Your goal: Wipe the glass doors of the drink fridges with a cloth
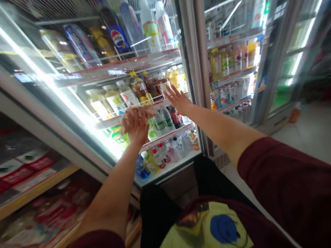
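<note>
Nearest the camera, two maroon sleeves (284, 186) end at bare forearms that reach forward over black trousers. The left hand (137, 128) is raised, its grip closed around a crumpled cloth (139, 112), pale pinkish, soft and bunched into an uneven wad, which sits against the glass door (77, 103) of a drinks cooler, at about the middle shelf. The right hand (178, 100) holds nothing: its grip is wide, palm forward and fingers spread flat at the glass beside the door's grey right frame (whether it presses on the pane cannot be told). Behind the shiny, glare-streaked glass, white wire shelves with red edge strips carry upright plastic bottles: clear water bottles (161, 122) low down, amber tea bottles (141, 88) above, a dark cola bottle (116, 34) at the top.
</note>
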Motion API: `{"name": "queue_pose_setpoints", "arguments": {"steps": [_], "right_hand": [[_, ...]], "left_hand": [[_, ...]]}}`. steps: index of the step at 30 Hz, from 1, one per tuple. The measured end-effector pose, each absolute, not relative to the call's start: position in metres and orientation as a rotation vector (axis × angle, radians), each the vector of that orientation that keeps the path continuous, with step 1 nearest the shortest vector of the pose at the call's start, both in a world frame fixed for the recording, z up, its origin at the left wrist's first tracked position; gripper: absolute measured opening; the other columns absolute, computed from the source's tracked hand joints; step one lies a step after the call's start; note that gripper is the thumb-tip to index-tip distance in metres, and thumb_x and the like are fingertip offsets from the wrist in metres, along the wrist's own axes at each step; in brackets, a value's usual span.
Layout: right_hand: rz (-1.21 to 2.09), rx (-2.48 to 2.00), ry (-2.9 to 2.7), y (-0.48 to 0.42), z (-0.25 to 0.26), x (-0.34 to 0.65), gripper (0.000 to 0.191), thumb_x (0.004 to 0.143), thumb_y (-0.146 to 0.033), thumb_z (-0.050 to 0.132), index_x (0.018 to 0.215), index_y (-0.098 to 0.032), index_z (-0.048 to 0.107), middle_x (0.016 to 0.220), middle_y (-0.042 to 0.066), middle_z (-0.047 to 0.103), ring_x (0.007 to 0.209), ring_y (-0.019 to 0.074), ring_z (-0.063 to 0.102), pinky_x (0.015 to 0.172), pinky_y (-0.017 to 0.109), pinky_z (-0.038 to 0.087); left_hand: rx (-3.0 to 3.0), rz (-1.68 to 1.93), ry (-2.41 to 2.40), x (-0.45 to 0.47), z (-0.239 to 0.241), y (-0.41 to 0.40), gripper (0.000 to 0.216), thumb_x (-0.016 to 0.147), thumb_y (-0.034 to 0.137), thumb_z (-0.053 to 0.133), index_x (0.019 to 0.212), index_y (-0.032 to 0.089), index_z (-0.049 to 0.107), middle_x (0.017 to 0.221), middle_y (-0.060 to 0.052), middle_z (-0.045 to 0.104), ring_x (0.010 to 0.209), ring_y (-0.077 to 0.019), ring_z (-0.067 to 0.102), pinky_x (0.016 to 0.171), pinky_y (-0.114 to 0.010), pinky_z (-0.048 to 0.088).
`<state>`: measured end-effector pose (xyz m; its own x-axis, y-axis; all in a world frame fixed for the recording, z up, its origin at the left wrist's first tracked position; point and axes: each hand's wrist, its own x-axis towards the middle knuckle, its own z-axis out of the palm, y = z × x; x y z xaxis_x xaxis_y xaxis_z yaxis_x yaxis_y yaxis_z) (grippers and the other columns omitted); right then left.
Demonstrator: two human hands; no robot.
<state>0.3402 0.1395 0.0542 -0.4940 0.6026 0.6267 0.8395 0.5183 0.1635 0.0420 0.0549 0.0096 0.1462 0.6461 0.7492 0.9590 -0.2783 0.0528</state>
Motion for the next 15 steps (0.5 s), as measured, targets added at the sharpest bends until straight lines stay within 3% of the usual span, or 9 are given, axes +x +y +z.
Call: {"name": "queue_pose_setpoints", "arguments": {"steps": [4,10,12,15], "right_hand": [[-0.627,-1.264,-2.290,0.129,0.058,0.340,0.148,0.071,-0.011,0.094,0.186,-0.021,0.002,0.192,0.014,-0.011,0.177,0.0417,-0.013,0.142,0.068,0.011],[-0.610,-1.182,-2.274,0.133,0.055,0.344,0.141,0.078,-0.017,0.091,0.186,-0.024,0.002,0.193,0.011,-0.012,0.176,0.0428,-0.014,0.141,0.072,0.010],[-0.610,-1.148,-2.261,0.136,0.054,0.344,0.137,0.081,-0.018,0.090,0.186,-0.024,0.003,0.193,0.011,-0.010,0.176,0.0436,-0.012,0.140,0.074,0.011],[-0.621,-1.155,-2.252,0.137,0.053,0.342,0.137,0.079,-0.017,0.090,0.186,-0.021,0.005,0.193,0.013,-0.008,0.177,0.0430,-0.011,0.141,0.072,0.012]], "left_hand": [[-2.126,-0.837,-1.400,0.042,-0.008,0.058,0.056,0.110,0.043,0.055,0.163,0.028,0.065,0.182,-0.013,0.045,0.178,-0.0369,0.017,0.142,-0.072,-0.003],[-1.993,-0.904,-1.359,0.044,0.062,0.073,0.066,0.112,0.039,0.054,0.175,0.021,0.047,0.191,-0.011,0.024,0.180,-0.0356,0.004,0.142,-0.070,-0.008],[-1.959,-0.929,-1.403,0.053,0.057,0.073,0.068,0.112,0.037,0.052,0.177,0.019,0.043,0.192,-0.012,0.020,0.180,-0.0363,0.001,0.142,-0.071,-0.009],[-2.046,-0.835,-1.450,0.065,0.016,0.067,0.063,0.111,0.034,0.055,0.172,0.023,0.053,0.189,-0.013,0.029,0.180,-0.0371,0.009,0.143,-0.071,-0.005]]}}
